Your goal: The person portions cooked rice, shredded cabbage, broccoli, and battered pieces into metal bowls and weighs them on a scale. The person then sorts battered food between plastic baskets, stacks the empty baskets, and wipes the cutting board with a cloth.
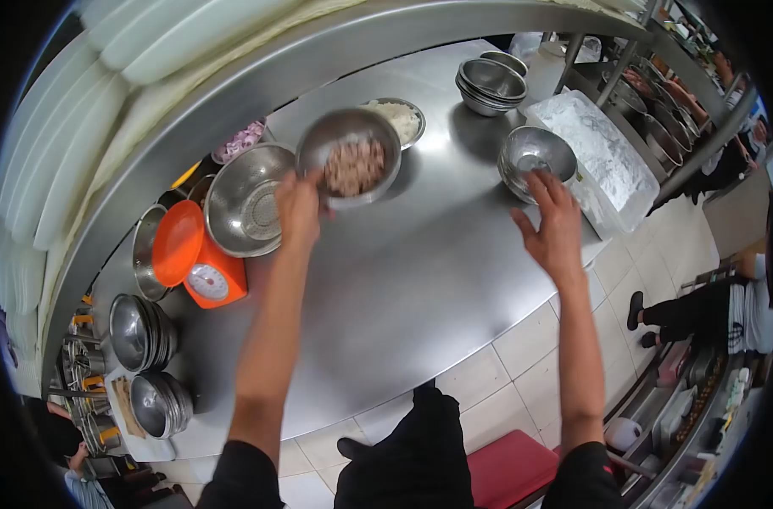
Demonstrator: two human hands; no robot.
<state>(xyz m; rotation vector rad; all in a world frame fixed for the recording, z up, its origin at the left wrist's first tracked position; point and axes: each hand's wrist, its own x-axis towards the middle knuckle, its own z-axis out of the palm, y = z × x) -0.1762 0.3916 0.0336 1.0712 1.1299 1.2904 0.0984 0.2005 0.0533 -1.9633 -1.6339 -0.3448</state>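
Observation:
My left hand point(298, 208) grips the rim of a steel bowl point(312, 140), tilted towards me over the table. Chunks of pale brownish meat point(355, 167) lie in it. My right hand point(554, 222) is open, its fingers spread at the near edge of a stack of steel bowls point(535, 153); whether the fingertips touch the rim I cannot tell. Just behind the held bowl sits a bowl of white shredded food point(401, 119). Left of my left hand are a perforated steel colander point(234, 206) and an orange kitchen scale point(215, 273).
More stacked bowls point(491, 83) stand at the back right, beside a tub of white powder point(598, 144). Nested bowls point(140, 331) line the left end. Chopped purple onion point(242, 140) sits at the back under an overhead shelf point(234, 76). A red seat point(513, 467) is below the table.

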